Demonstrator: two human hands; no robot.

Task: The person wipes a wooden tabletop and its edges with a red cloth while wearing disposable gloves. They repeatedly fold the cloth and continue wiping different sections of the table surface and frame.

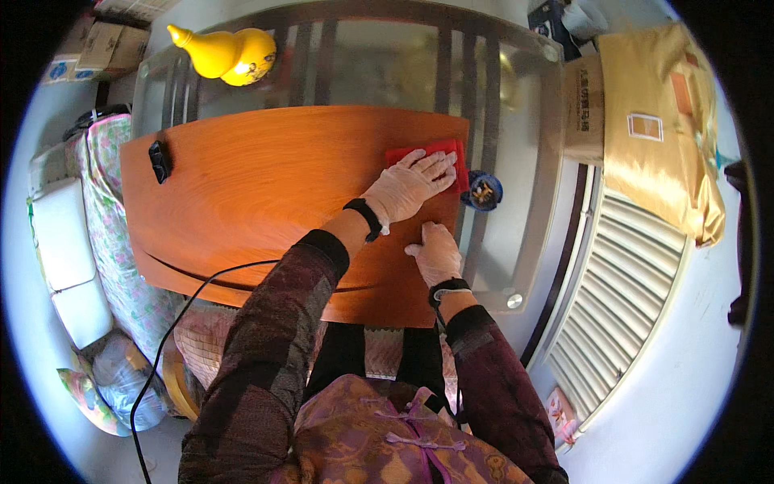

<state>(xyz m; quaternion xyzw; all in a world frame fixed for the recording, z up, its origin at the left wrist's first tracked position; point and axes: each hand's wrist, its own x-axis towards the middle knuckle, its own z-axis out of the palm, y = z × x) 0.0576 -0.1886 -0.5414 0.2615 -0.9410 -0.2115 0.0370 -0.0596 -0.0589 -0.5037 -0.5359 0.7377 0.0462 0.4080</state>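
My left hand (412, 186), in a thin clear glove, lies flat with its fingers spread on a folded red cloth (396, 156). The cloth rests on the right end of an orange-brown wooden panel (260, 175) with curved long edges and a dark curved line near its close side. Below and right of it, my right hand (436, 251), gloved too, is curled at the panel's right edge; its thumb and a finger show on top, the other fingers are partly hidden. Each wrist wears a black band.
Under the panel stands a glass-topped table (508, 242). A yellow gourd ornament (224, 55) is at its far left, a blue ashtray with butts (484, 192) beside the panel. A small black object (159, 162) lies on the panel's left. A black cable (158, 354) crosses the near left; boxes (583, 112) stand right.
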